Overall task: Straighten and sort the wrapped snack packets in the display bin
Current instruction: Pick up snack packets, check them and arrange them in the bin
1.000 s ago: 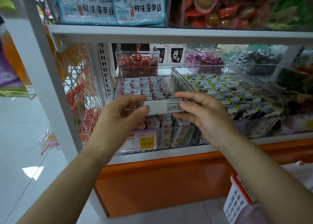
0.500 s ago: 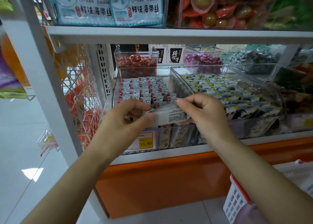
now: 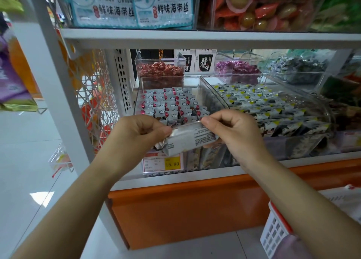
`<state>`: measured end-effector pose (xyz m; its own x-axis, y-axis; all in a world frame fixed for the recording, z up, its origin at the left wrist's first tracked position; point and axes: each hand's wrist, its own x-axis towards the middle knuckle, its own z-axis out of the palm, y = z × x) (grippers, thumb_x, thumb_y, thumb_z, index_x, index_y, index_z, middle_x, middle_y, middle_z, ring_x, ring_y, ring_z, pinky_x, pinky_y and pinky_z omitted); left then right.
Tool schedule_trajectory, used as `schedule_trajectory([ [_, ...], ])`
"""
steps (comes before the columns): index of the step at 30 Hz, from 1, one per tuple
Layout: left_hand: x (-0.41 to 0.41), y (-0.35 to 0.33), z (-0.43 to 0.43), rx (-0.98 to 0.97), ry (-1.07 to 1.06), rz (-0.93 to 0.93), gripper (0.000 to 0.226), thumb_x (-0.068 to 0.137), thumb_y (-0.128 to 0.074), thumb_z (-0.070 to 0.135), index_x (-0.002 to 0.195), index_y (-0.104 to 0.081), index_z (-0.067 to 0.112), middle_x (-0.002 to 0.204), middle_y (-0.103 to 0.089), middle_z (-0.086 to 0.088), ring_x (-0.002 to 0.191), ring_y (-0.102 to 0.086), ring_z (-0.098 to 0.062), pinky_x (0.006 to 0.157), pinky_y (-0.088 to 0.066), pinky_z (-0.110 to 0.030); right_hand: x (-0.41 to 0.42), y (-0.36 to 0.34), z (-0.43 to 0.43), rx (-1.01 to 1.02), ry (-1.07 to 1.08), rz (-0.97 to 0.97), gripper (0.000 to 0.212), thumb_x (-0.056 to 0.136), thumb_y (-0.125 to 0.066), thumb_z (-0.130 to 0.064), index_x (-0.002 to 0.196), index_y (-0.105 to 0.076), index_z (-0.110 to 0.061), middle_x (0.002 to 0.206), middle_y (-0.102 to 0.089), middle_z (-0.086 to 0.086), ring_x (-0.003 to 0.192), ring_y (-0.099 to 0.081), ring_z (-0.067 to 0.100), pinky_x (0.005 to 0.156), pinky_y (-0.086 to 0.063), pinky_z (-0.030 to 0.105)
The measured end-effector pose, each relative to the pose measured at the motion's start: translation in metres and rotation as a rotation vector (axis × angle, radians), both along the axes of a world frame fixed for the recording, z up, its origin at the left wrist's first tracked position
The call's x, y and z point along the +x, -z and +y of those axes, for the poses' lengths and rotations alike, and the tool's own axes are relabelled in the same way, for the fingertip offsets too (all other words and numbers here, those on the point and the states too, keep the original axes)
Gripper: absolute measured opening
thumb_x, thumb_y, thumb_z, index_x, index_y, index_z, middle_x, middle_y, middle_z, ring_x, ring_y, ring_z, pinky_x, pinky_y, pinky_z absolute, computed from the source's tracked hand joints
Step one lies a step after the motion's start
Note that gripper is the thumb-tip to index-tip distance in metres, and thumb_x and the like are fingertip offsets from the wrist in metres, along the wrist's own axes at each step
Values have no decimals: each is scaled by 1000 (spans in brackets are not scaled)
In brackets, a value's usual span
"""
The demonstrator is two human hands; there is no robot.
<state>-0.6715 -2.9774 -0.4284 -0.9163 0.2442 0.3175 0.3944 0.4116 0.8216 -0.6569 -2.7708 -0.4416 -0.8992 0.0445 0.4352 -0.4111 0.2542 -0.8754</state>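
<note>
Silver snack packet [image 3: 190,139], fine print showing, tilted; left hand [image 3: 136,133] grasps its left end, right hand [image 3: 232,131] pinches its upper right edge, above clear display bin [image 3: 139,86].

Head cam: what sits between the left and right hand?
A silver packet, tilted, print facing the camera; left hand pinches one end, right hand the other. Shows in the head view.

Above you: blue seaweed packs [image 3: 132,8] on the top shelf [image 3: 195,37]. Behind: tub of red sweets [image 3: 160,71], tub of purple sweets [image 3: 237,68]. To your left: wire rack [image 3: 93,94]. Lower right: white basket [image 3: 273,233]. Yellow price tag [image 3: 172,164], marked 15.80.
</note>
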Motion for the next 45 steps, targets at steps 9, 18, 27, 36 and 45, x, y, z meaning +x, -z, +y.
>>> schedule_trajectory([
  [9, 3, 4, 7, -22, 36, -23, 43, 54, -60, 62, 90, -62, 38, 85, -63, 9, 79, -61, -4, 69, -55, -22, -5, 1, 6, -207, -7, -117, 16, 86, -63, -15, 73, -69, -8, 71, -72, 6, 67, -71, 20, 50, -56, 25],
  [18, 0, 11, 9, -67, 25, -11, 15, 84, -62, 32, 97, -58, 39, 90, -66, 5, 80, -65, -11, 76, -57, -34, -9, 3, 17, -260, -135, -259, 25, 70, -64, -28, 76, -70, -5, 74, -73, 7, 66, -71, 22, 49, -55, 23],
  [27, -2, 11, 17, 6, -153, 109, 15, 91, -53, 33, 97, -65, 28, 81, -66, 15, 67, -63, -2, 55, -44, -5, -10, 9, -4, -102, -40, -39, 37, 86, -61, -16, 123, -59, -11, 104, -69, 3, 83, -71, 17, 75, -59, 35],
  [36, -22, 25, 19, -1056, -242, 331, 87, 79, 13, 62, 148, -17, 18, 158, -12, 1, 145, 6, -14, 113, 11, -51, -39, -14, -12, -40, 218, 116, 3, 89, -61, -11, 87, -64, -10, 81, -66, 4, 65, -67, 11, 60, -56, 18],
  [45, -16, 32, 14, -1032, -215, 308, 86, 79, 10, 64, 148, -17, 19, 157, -17, 3, 145, 4, -11, 114, 7, -52, -92, -39, -46, 580, 176, 131, 25, 81, -71, -25, 95, -63, -7, 88, -59, 1, 80, -54, 17, 65, -38, 27],
])
